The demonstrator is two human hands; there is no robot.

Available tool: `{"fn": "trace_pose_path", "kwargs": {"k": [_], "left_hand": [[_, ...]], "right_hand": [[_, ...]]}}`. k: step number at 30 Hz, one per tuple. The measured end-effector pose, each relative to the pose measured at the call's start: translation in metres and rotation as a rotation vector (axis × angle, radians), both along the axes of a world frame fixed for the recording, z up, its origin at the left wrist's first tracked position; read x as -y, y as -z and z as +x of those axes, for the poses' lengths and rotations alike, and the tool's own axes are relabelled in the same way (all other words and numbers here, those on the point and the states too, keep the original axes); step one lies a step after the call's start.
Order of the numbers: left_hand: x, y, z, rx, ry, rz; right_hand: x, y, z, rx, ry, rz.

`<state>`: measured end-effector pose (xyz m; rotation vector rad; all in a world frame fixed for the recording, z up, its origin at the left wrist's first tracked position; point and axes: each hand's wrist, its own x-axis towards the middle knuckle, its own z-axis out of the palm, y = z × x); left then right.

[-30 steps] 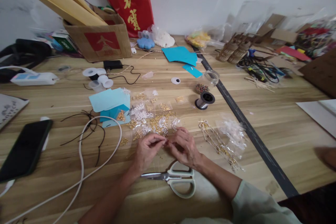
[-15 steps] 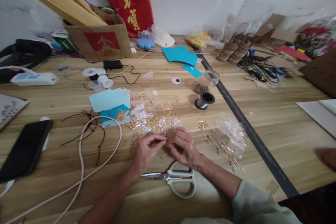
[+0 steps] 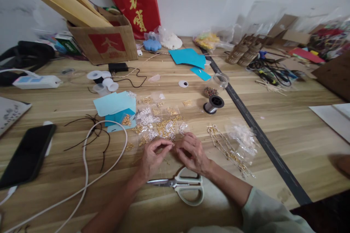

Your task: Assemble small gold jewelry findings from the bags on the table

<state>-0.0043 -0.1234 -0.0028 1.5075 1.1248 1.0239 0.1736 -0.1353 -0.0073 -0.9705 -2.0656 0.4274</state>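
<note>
My left hand (image 3: 155, 156) is closed, thumb and forefinger pinched on something too small to make out. Close beside it, my right hand (image 3: 193, 153) is closed too, its fingers curled with their tips facing the left hand's pinch; what they hold is hidden. Just beyond both hands lie small bags of gold and silver beads (image 3: 166, 125). Scissors (image 3: 179, 185) with pale handles rest on the table below the hands, blades pointing left. To the right of my right hand are beaded chains (image 3: 224, 149) and a clear plastic bag (image 3: 242, 140).
A wire spool (image 3: 213, 104) and a glass jar (image 3: 218, 82) with beads stand beyond the right hand. Blue cards (image 3: 115, 105), a white cable (image 3: 86, 160) and a phone (image 3: 27, 154) lie to the left. A cardboard box (image 3: 105, 42) stands at the back left.
The fingertips of my two hands have drawn very slightly apart. Otherwise the hands and the things on the table stay in place.
</note>
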Motion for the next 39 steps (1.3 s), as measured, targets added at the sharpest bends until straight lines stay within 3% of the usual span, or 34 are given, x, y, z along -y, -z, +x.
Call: {"fn": "trace_pose_path", "kwargs": {"k": [16, 26, 39], "left_hand": [[-0.0008, -0.0012, -0.0002, -0.006, -0.005, 0.003], [-0.0015, 0.0005, -0.0004, 0.024, -0.021, -0.031], [0.0, 0.0014, 0.0008, -0.033, -0.025, 0.025]], "right_hand": [[-0.0006, 0.0027, 0.0, -0.01, -0.003, 0.009], [0.0016, 0.0033, -0.0001, -0.038, 0.07, -0.03], [-0.0015, 0.003, -0.0011, -0.053, -0.028, 0.008]]}}
